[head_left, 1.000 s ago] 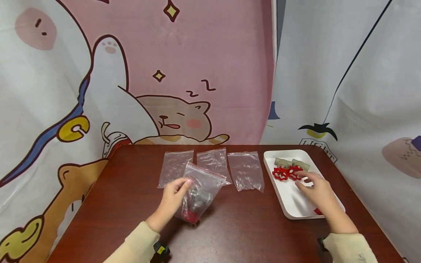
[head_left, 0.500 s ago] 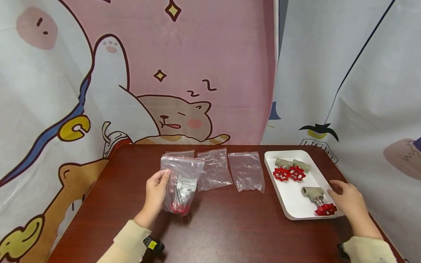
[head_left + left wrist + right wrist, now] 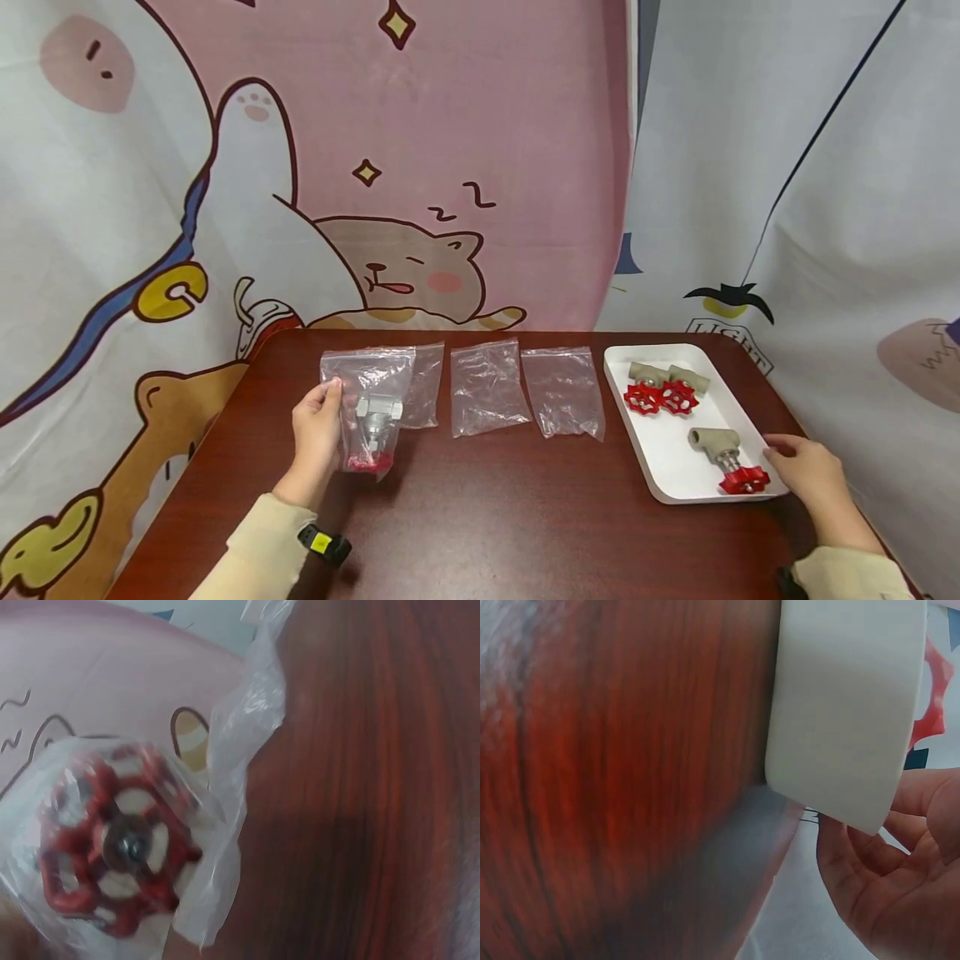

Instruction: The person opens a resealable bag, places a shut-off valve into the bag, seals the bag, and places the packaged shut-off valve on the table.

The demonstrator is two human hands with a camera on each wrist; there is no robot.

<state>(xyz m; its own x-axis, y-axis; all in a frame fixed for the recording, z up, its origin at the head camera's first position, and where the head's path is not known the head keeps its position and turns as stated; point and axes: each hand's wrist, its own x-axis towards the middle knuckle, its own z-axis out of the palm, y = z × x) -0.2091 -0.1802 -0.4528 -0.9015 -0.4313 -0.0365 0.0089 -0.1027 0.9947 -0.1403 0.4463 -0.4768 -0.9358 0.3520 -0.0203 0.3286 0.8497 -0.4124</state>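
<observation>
My left hand (image 3: 315,429) pinches the upper left side of a clear zip bag (image 3: 347,367) and holds it up over the table's left part. Inside the bag is a valve (image 3: 377,417) with a metal body and red handwheel; the handwheel (image 3: 124,840) shows through the plastic in the left wrist view. At the right rim of a white tray (image 3: 660,450), my right hand (image 3: 813,471) holds the edge between thumb and fingers. The tray carries a green-grey valve (image 3: 716,442) with a red handwheel near its front, and two similar valves (image 3: 660,390) lie side by side toward the back.
Three flat zip bags lie in a row along the back of the dark wooden table (image 3: 525,525): the left bag (image 3: 425,387) partly behind the held one, then the middle bag (image 3: 487,392) and right bag (image 3: 562,392). A printed cloth (image 3: 525,167) hangs behind.
My left hand has carried the bagged valve leftward, and the bag now hangs upright. The right hand has gone from above the rear valves to the tray's right rim, uncovering the front valve.
</observation>
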